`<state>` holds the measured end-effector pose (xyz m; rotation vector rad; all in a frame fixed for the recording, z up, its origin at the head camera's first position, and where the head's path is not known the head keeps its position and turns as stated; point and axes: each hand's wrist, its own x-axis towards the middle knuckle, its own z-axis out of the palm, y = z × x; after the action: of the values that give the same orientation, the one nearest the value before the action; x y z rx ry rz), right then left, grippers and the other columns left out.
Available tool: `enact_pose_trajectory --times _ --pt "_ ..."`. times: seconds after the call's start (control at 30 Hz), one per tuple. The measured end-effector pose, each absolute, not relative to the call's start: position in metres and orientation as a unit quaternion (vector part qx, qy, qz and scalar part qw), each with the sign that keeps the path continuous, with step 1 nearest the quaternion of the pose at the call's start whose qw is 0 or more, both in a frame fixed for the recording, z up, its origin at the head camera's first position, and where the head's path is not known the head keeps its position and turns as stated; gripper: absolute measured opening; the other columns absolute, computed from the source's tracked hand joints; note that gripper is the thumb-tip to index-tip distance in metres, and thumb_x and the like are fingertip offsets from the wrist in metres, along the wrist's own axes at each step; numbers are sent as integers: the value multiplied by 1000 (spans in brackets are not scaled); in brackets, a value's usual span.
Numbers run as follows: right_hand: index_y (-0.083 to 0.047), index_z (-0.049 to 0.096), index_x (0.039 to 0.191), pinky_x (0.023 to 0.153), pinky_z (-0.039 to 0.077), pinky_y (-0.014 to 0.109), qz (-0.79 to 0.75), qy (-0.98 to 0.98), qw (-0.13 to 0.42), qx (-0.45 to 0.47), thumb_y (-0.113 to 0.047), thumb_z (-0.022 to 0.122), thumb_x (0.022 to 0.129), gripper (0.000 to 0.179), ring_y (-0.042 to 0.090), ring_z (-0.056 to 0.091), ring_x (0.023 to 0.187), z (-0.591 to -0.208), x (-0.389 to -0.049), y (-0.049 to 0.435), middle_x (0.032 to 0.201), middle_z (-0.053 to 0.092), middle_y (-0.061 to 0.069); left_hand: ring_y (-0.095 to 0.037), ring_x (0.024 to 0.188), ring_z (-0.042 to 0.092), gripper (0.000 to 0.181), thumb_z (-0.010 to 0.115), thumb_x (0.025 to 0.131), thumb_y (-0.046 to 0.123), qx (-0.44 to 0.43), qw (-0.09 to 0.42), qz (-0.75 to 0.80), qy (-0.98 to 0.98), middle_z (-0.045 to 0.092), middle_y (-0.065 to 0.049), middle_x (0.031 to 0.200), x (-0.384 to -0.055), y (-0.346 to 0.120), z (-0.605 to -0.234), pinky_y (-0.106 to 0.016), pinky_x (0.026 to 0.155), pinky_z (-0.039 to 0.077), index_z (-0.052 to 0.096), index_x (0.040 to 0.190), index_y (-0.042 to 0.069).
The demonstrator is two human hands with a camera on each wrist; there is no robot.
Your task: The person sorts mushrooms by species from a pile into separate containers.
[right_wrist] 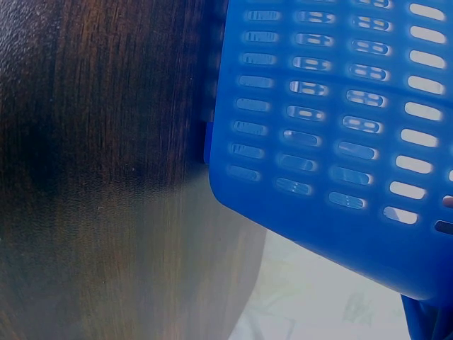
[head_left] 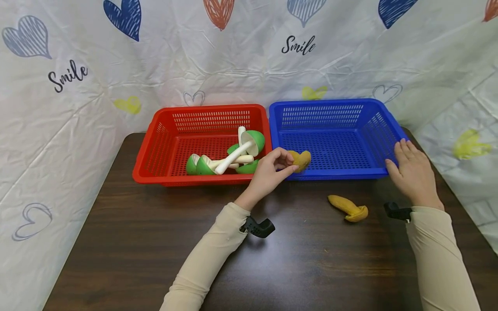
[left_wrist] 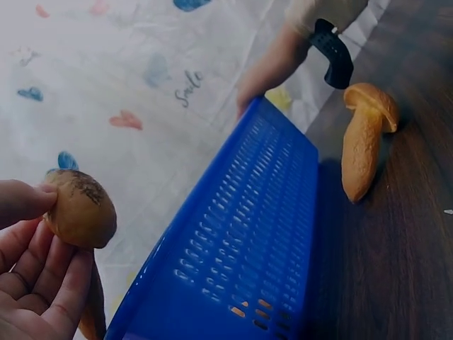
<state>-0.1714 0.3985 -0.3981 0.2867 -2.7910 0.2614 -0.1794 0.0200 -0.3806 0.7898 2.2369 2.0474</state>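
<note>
My left hand (head_left: 269, 170) pinches a yellow-brown toy mushroom (head_left: 302, 161) between thumb and fingers, over the near left corner of the blue basket (head_left: 330, 174). In the left wrist view the held mushroom's rounded cap (left_wrist: 83, 210) has a dark patch on top, and its stem hangs below. My right hand (head_left: 414, 175) rests on the basket's right rim near the front corner, fingers straight. A second yellow-brown mushroom (head_left: 347, 207) lies on its side on the table in front of the blue basket. The right wrist view shows the basket's slotted wall (right_wrist: 304, 127) close up.
A red basket (head_left: 149, 170) stands directly left of the blue one, holding several green-capped toy mushrooms (head_left: 249, 144) with white stems. Both baskets sit at the back of the dark wooden table (head_left: 155, 242). Behind hangs a white cloth (head_left: 241, 56) printed with hearts.
</note>
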Motion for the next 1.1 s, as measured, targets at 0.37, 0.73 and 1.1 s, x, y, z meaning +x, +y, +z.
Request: enact_pose_trajectory --times 0.37,0.73,1.1 --pt "24 34 130 112 13 52 83 -978 162 98 -19 39 98 54 47 23 135 -397 -171 396 135 32 41 -14 79 59 8 66 87 2 281 -51 558 779 62 -9 90 -188 30 -380 -14 68 48 60 91 2" --pt "24 34 131 112 13 51 84 -979 160 98 -20 39 98 54 46 23 135 -398 -171 397 136 31 41 -16 80 58 5 64 88 2 274 -71 542 791 61 -10 89 -197 33 -383 -12 70 47 61 91 1" --pt "23 33 131 113 11 49 91 -978 159 102 -21 36 99 55 44 21 137 -400 -172 399 137 30 40 -15 79 58 5 64 88 1 288 -69 551 780 62 -9 89 -191 31 -382 -13 70 48 60 91 1"
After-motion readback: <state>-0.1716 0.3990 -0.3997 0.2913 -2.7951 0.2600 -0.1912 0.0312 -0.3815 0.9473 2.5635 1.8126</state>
